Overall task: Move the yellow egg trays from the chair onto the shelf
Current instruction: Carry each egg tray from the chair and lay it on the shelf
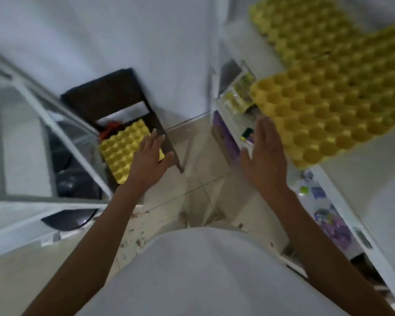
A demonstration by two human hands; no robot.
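Trays [126,153] remain on chair [100,96], far left; two more on shelf [374,179], right. My left hand [149,159] hovers over chair stack, grip wide, empty. Right hand [266,153] flat beside near shelf tray [328,115], empty. Risk: that tray overhangs edge, bump could tip it off.

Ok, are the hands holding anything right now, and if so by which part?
Nothing is held. The left hand is open, spread above the egg tray on the chair; the right hand is open beside the trays on the shelf.

Yellow egg trays [123,153] on chair [114,96]; others [333,106], seemingly flat, atop shelf [363,179].
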